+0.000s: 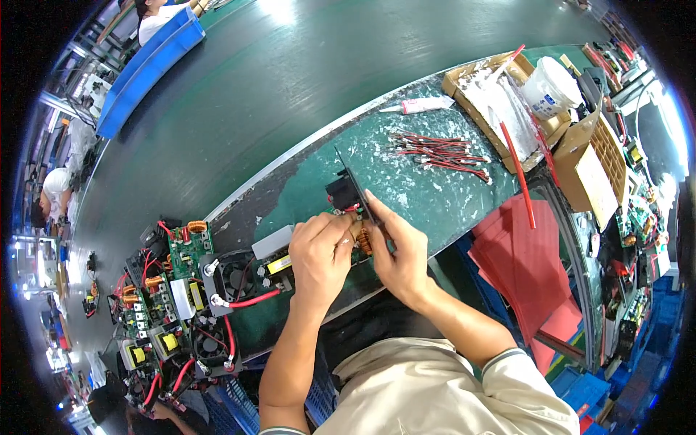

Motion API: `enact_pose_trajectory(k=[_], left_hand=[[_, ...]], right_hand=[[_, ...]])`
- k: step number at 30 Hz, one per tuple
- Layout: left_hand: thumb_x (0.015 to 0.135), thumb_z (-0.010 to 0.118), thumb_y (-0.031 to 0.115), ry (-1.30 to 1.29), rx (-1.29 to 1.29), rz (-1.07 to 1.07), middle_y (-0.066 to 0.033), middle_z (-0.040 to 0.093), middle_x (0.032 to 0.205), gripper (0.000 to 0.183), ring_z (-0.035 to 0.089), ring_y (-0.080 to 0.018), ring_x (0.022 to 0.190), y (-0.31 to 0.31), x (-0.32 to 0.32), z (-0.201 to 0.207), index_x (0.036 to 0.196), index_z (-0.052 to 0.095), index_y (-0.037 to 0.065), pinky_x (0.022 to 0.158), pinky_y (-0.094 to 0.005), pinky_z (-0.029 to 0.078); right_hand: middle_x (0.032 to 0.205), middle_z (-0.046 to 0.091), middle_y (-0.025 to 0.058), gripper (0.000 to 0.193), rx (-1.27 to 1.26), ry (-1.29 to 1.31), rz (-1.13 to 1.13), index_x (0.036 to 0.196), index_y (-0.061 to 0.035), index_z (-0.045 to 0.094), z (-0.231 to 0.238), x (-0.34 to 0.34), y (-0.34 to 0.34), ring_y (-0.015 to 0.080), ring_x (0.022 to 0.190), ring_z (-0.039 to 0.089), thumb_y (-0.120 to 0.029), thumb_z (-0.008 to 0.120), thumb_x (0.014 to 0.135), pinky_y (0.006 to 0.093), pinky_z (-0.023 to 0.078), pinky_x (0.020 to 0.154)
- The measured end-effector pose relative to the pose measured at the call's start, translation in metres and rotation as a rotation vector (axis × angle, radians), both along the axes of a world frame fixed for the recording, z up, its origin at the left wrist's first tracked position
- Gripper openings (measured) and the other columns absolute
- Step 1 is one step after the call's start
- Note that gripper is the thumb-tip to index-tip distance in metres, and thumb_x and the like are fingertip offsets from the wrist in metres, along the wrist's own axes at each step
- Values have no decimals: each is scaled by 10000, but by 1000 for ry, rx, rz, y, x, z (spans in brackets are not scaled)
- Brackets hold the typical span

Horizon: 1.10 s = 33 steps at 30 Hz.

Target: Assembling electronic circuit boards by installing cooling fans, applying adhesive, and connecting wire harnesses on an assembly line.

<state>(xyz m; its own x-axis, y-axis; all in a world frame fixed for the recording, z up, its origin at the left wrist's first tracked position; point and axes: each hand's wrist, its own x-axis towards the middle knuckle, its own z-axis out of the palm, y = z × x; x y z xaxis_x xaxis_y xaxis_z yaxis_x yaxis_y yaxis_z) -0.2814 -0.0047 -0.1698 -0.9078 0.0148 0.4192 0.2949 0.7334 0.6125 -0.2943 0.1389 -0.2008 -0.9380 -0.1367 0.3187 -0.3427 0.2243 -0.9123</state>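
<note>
In front of me lies a power circuit-board assembly with a pale metal heatsink (273,242), a yellow-labelled part (278,264) and a copper coil (365,242). A black end panel (351,180) stands tilted at its right end, with a black block, perhaps a fan, on its inner side. My right hand (400,254) grips this panel by its near edge, thumb and fingers on either side. Beside it, my left hand (319,254) is pinched over the board near a short red wire (351,209); its fingertips hide whatever they hold.
Similar assemblies with fans (238,277) and red cables crowd the left. Beyond my hands lie red-black wire leads (442,154) and a white tube (428,105). A cardboard box (464,80), white bucket (549,88) and red sheets (518,254) are at right; a blue bin (148,76) stands far left.
</note>
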Motion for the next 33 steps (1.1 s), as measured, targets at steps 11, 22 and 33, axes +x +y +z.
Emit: enact_pose_trajectory(k=[11, 22, 33], left_hand=[[795, 657, 23, -121, -386, 23, -104, 605, 967, 333, 578, -315, 876, 1, 4, 24, 1128, 636, 31, 766, -430, 451], [719, 773, 32, -54, -94, -127, -75, 675, 941, 273, 628, -272, 873, -14, 10, 33, 986, 720, 50, 772, -377, 479], [776, 737, 0, -26, -8, -27, -93, 683, 862, 165, 650, -247, 781, -15, -2, 30, 941, 735, 12, 723, -345, 509]], right_hand=[[822, 670, 167, 187, 352, -296, 110, 889, 7, 649, 61, -8, 31, 300, 669, 640, -169, 712, 882, 353, 494, 604], [733, 629, -2, 190, -450, -935, 424, 875, -51, 641, 27, -23, 23, 63, 605, 534, -227, 686, 932, 204, 387, 520], [1011, 674, 80, 444, 83, -228, 137, 1261, 27, 569, 19, -81, 16, 156, 890, 622, -188, 715, 902, 311, 510, 837]])
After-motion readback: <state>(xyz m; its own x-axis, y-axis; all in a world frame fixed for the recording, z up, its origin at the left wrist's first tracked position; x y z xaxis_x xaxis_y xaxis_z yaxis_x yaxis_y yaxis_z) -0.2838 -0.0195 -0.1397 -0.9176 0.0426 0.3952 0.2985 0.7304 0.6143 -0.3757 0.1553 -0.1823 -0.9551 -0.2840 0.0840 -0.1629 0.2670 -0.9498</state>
